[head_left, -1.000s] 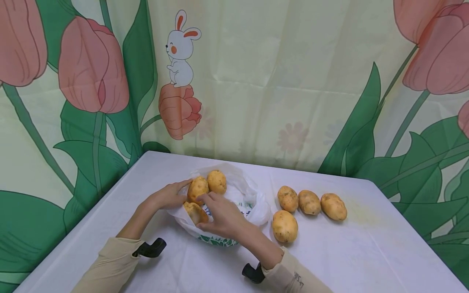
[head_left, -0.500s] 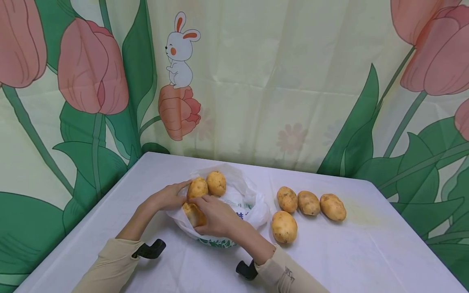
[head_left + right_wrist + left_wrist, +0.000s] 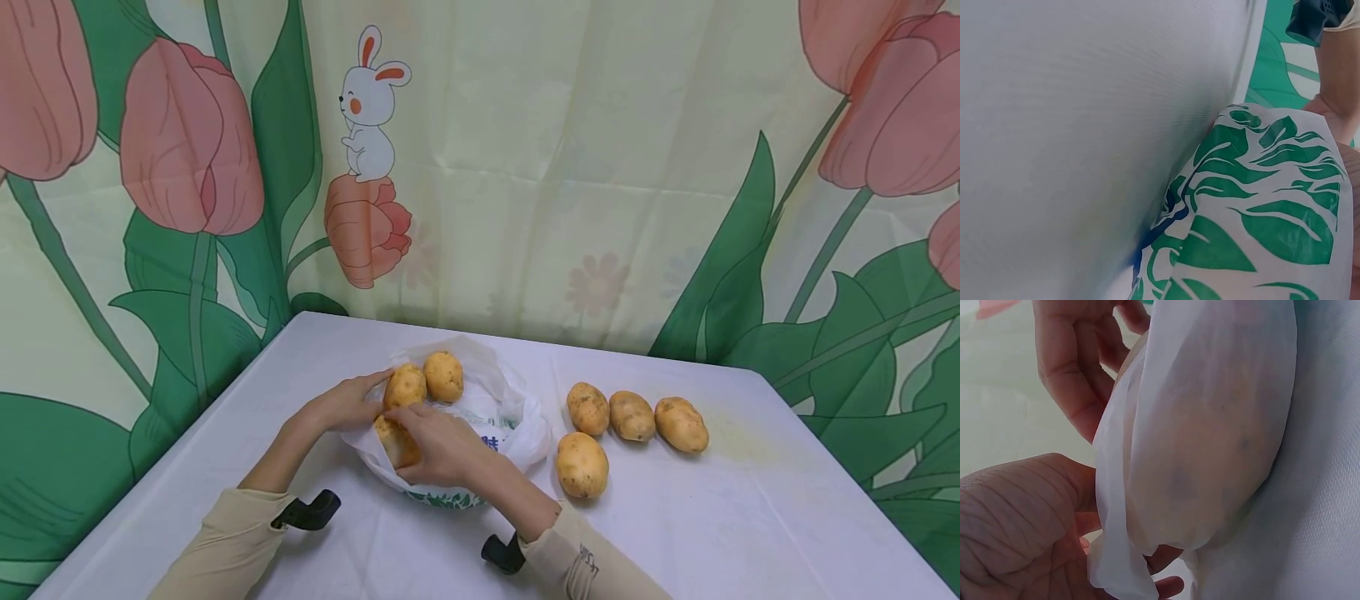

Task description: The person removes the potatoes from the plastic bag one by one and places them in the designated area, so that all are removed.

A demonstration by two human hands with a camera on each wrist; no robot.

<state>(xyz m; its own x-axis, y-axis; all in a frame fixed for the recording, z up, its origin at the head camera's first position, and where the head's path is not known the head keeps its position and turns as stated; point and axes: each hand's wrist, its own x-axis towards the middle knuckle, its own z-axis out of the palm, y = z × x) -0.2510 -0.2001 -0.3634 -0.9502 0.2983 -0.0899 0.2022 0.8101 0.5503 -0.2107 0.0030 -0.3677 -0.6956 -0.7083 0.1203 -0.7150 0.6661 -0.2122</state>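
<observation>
A white plastic bag (image 3: pixel 528 425) with green leaf print (image 3: pixel 1266 206) sits with its mouth spread on the table. Two yellow-brown potatoes (image 3: pixel 406 387) (image 3: pixel 443 376) lie inside at its back left. My right hand (image 3: pixel 446 446) grips another potato (image 3: pixel 396 442) inside the front left of the bag, fingers over its far side and thumb nearer me. At the left rim, my left hand (image 3: pixel 343 406) holds the bag's edge, its fingertips touching the rear left potato. In the left wrist view, thin plastic (image 3: pixel 1210 425) passes between my left hand's thumb and fingers, a potato showing dimly through it.
Right of the bag, three potatoes (image 3: pixel 632 415) lie in a row, and one larger potato (image 3: pixel 582 465) lies closer to me. A white cloth (image 3: pixel 720 533) covers the table. Behind it hangs a curtain (image 3: pixel 510 208) printed with tulips and a rabbit.
My right hand has shifted slightly left and closed its fingers further over the front potato in the bag. My left hand stays at the rim, and the loose potatoes lie unmoved.
</observation>
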